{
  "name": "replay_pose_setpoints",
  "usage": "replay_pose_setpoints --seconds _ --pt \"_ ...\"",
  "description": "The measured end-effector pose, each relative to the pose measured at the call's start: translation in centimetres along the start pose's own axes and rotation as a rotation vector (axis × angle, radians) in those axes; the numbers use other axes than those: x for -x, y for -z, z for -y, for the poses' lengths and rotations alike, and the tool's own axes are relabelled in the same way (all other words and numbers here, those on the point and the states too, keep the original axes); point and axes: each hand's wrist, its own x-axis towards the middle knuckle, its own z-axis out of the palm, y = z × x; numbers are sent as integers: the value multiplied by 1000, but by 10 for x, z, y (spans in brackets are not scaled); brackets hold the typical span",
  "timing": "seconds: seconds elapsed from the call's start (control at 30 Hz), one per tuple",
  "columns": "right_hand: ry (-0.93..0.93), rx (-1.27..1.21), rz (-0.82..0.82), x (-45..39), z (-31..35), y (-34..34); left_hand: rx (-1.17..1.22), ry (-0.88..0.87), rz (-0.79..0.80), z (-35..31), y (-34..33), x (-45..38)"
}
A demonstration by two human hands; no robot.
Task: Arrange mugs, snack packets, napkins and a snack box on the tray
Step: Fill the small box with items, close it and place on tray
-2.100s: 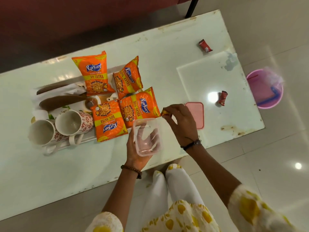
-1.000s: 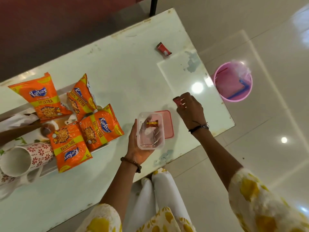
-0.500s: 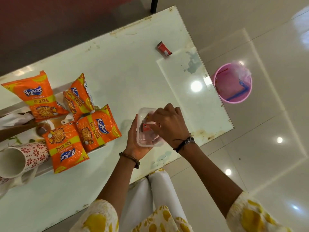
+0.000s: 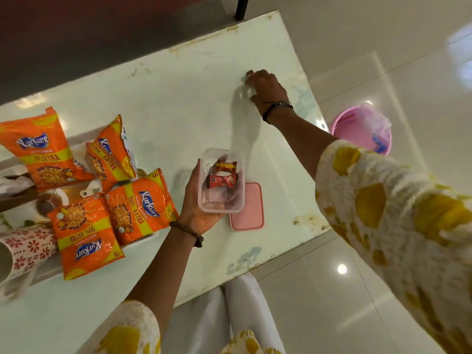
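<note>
The clear snack box (image 4: 221,180) sits in your left hand (image 4: 198,208), cupped from below above the table (image 4: 163,103), with two red candies (image 4: 222,175) inside. Its pink lid (image 4: 249,208) lies just beside it. Your right hand (image 4: 265,88) is at the far edge, fingers curled down; I cannot tell whether it grips anything. Four orange snack packets (image 4: 138,208) lie on the tray (image 4: 143,238).

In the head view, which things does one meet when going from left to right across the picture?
Mug → orange packets → left hand → clear box → pink lid → right hand → pink bucket.
</note>
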Motion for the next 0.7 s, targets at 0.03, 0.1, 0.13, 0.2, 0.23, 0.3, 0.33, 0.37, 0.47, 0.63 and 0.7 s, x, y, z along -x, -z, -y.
replay_pose_setpoints --seconds 0.03,0.1,0.13,0.2,0.23,0.3,0.33,0.37,0.47,0.63,0.7 --pt "-3 6 -16 -1 -1 -4 11 -1 6 0 1 -2" --pt "1 17 -57 5 -3 -8 31 -6 21 0 1 -3" --pt "8 9 -59 12 -4 -9 23 -7 21 -1 -1 -3" --pt "11 -74 -25 31 -3 -7 -2 -10 6 -1 -3 -2" --pt "4 -157 -23 44 -1 -5 -2 -12 0 -1 -3 -2" --pt "-5 -390 -92 76 11 3 -10 -17 -31 0 -2 -1" --pt "14 -514 -151 95 21 10 -13 -12 -58 1 -3 0" --pt "57 -610 -193 115 30 16 -28 -6 -84 1 -2 1" --pt "209 -665 -106 173 55 25 -131 4 -80 5 0 2" --pt "289 -294 178 208 67 14 -79 -9 -90 14 10 9" --pt "356 -249 269 206 67 16 -100 -17 -118 15 16 11"
